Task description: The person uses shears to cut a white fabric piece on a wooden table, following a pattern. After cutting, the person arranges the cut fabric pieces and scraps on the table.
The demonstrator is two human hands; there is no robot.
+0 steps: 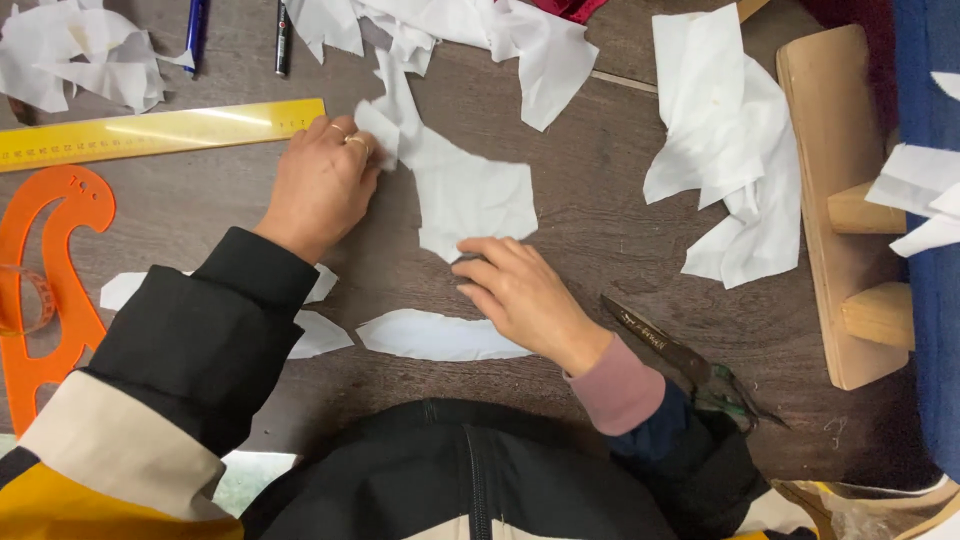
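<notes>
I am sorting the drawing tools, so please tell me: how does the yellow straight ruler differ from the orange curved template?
The yellow straight ruler is a long, solid bar; the orange curved template is a hooked shape with open cut-outs. The ruler lies crosswise beside the left hand; the template runs along the table's left edge, away from both hands. Both lie flat on the dark wooden table.

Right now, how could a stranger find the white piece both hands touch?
Start at the long yellow ruler on the dark wooden table. Right of its end lies an angular white fabric piece, pinned between the left hand and right hand; neighbouring scraps are untouched.
</notes>
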